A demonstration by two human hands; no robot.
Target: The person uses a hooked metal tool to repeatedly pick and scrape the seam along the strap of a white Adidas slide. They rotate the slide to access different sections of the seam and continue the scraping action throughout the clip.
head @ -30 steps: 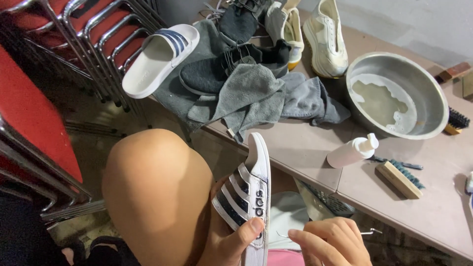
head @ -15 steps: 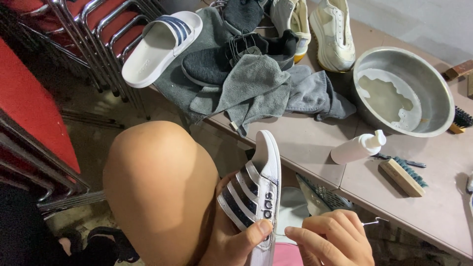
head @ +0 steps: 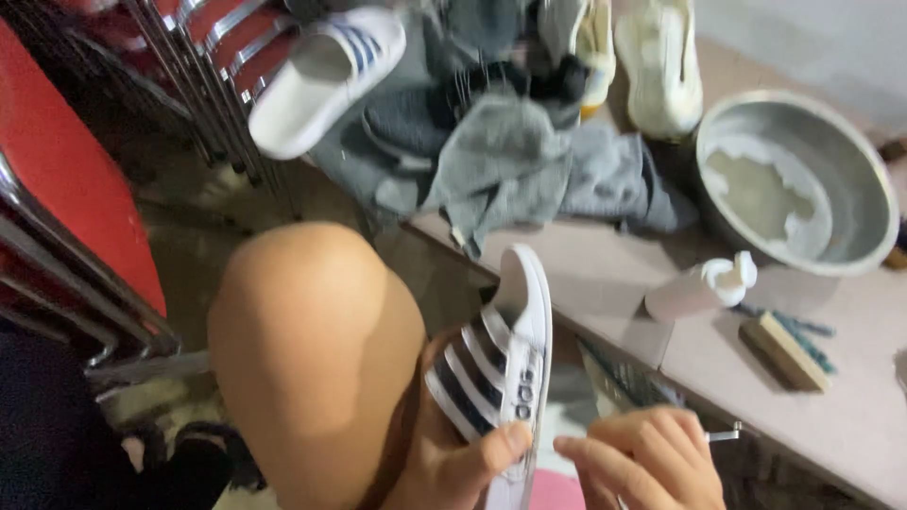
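- White with dark stripes, the slide sandal (head: 501, 368) is the centre of things in the head view, held low beside the bare knee (head: 312, 368) and just off the near edge of the table (head: 605, 283).
- Compared with a second ago, it has come up larger and nearer the middle of the picture, and the table things have slid up and to the right: the head has dipped and drawn in, while the grip looks the same. My reading: no new step, just a closer look at the same work on the sandal.
- Left hand (head: 453, 463) is wrapped under the sandal, thumb pressed on the striped strap: grasping it.
- Right hand (head: 652, 458) is curled tight at the sandal's lower end, a thin metal bit (head: 726, 435) poking out past the knuckles; what it is, I cannot tell.
- Long axis runs from bottom to top, leaning slightly right. The upper end points towards the table and the pile of grey cloths (head: 529, 161); which end is the toe, I cannot tell.
- On the table: a metal basin (head: 850, 170), a white squeeze bottle (head: 694, 288) on its side, a wooden brush (head: 782, 349), the second sandal (head: 321, 80) and pale shoes (head: 661, 66) at the back.
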